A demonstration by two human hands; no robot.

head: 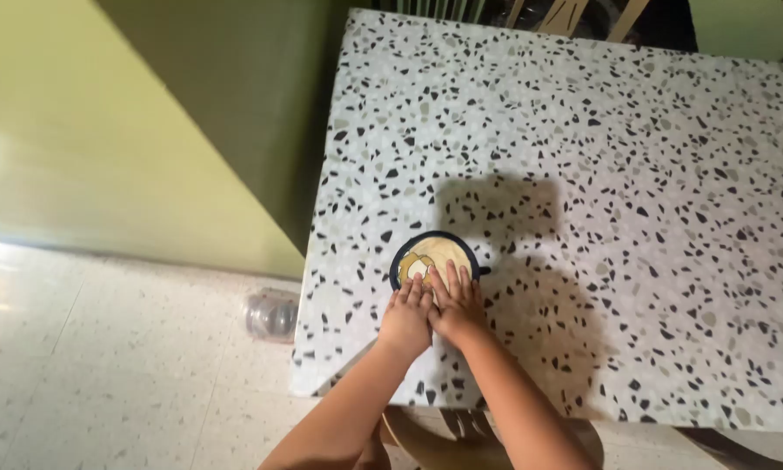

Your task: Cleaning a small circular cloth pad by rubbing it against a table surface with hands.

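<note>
A small round bowl (435,253) with a dark blue rim and a pale, yellowish inside stands near the front left of a speckled terrazzo table (626,174). My left hand (409,313) lies flat with its fingertips on the bowl's near rim. My right hand (457,305) lies beside it, touching it, fingers spread and reaching onto the same rim. Neither hand grips anything. Whether the bowl holds something I cannot tell.
A green wall (104,130) runs along the left. On the pale tiled floor (104,365) a clear plastic bottle (271,315) lies by the table's left edge. Wooden chair parts (574,13) show beyond the far edge, and a chair (444,435) under the near edge.
</note>
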